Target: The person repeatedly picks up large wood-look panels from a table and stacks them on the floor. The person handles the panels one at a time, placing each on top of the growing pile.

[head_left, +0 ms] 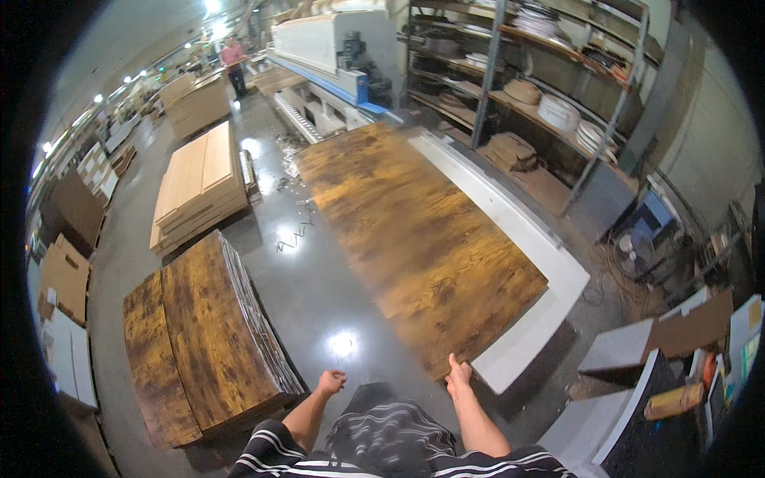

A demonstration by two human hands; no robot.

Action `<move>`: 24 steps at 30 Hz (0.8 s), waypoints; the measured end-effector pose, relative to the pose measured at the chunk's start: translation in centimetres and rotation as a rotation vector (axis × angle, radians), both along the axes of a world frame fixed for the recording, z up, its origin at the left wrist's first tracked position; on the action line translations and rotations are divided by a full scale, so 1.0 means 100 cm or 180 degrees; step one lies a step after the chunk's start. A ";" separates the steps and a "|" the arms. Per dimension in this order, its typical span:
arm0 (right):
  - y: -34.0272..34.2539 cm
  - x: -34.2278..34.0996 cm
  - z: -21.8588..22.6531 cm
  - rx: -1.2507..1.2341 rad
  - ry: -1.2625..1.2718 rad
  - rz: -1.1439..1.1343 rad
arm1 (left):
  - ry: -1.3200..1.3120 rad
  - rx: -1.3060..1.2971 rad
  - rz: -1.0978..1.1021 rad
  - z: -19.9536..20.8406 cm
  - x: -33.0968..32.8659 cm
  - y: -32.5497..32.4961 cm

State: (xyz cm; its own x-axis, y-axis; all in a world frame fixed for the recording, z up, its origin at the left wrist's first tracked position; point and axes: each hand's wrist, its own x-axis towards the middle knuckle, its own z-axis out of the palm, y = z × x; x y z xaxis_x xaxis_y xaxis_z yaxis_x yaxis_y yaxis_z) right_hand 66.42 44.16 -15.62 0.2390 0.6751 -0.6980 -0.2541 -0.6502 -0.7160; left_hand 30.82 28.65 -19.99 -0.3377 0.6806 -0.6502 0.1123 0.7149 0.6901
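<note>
Right hand [458, 376]: at the near edge of the wood-grain panel [422, 239], thumb up; can't tell if it's pinching. Left hand [331, 382]: nothing in it, fingers loosely curled, between panel and the matching stack [211, 327]. Panel lies flat on the white bench [530, 334], left side overhanging. Probably stiff, fairly heavy, smooth-faced; corners likely chip. Best hold: both hands, opposite edges, thumbs on top. Machine [335, 72] beyond the far end.
</note>
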 end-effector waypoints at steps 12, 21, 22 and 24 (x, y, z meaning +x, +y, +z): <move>-0.297 0.253 0.015 -0.0682 0.0200 0.0595 | -0.1148 0.0177 0.0957 0.043 0.092 0.052; -0.351 0.325 0.062 -0.1422 -0.0115 -0.0648 | -0.1805 0.0833 0.2060 0.037 0.135 -0.003; -0.341 0.327 0.066 -0.1604 -0.0608 -0.0911 | -0.1754 0.1027 0.2239 0.037 0.145 -0.017; -0.327 0.324 0.064 -0.1908 -0.1381 -0.1164 | -0.1455 0.0337 0.1663 0.041 0.135 -0.055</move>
